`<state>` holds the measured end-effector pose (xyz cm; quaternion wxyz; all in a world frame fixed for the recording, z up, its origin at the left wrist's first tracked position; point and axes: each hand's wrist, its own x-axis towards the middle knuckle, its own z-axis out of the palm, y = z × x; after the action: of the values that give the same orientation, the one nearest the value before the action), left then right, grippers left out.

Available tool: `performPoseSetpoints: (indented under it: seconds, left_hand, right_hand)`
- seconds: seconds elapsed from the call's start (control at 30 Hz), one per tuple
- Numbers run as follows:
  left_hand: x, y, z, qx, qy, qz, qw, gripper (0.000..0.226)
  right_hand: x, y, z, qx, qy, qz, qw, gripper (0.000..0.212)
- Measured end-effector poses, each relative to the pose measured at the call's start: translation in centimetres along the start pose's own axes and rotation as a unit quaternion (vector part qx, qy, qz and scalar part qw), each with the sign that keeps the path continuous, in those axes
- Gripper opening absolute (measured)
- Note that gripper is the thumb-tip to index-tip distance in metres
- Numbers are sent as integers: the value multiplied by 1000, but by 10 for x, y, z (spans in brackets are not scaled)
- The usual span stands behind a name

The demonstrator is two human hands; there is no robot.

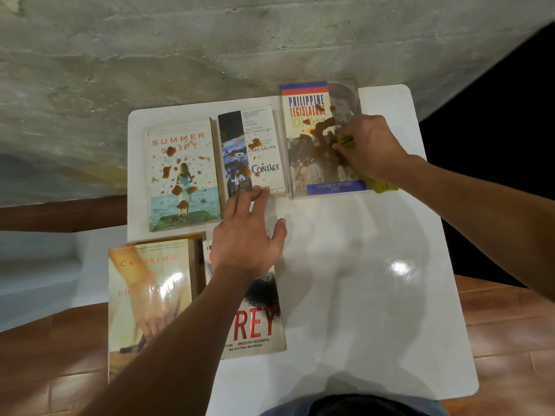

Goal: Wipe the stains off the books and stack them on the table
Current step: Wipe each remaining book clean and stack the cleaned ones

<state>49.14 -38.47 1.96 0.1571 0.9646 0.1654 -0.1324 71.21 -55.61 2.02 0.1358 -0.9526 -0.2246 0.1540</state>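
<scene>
Five books lie flat on a white table point(366, 283). In the far row are "Summer Shift" point(183, 172), "Contact" point(252, 151) and "Philippine Legislature" point(315, 139), all spotted with brown stains. My right hand point(369, 145) presses a yellow cloth point(381, 186) onto the stained cover of "Philippine Legislature". My left hand point(249, 235) hovers with spread fingers, its fingertips at the near edge of "Contact". In the near row, "Crossing the..." point(147, 295) overhangs the table's left edge, and a book with red letters point(255, 322) lies partly under my left forearm.
A rough concrete wall point(210, 49) rises behind the table. Reddish floor tiles point(510, 340) surround it, with a white ledge point(45, 265) at the left. The table's right and near parts carry only a glare spot.
</scene>
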Motion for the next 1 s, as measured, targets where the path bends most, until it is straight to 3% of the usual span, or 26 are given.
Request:
performPoseSetpoints:
  seconds: [0.13,0.27,0.37,0.5,0.63,0.77,0.87,1.0]
  left_hand:
    - [-1,1,2,0,1,1,1000,67]
    - [0,-1,2,0,2,0,1000,67]
    - [-1,-1,2,-1,-1,-1,1000,68]
    - [0,-1,1,1,1,-1,1000,67]
    - [-1,2,1,-3,-5,-4,1000,67]
    - [0,1,0,-2,-3,-5,1000,67]
    - [-1,0,-1,-3,-5,-5,1000,67]
    - [0,-1,-1,-4,-3,-4,1000,67]
  right_hand:
    - [7,3,-5,36,35,66,997,37]
    - [3,-3,3,22,10,21,999,33]
    - [6,-4,2,46,38,63,996,29]
    - [-2,-9,8,42,24,22,999,25]
    - [1,-3,4,34,60,42,997,26]
    - [-6,-6,5,1,7,-30,1000,26]
    - [-1,-4,2,23,57,24,998,27]
    - [-2,-9,5,3,14,-3,1000,31]
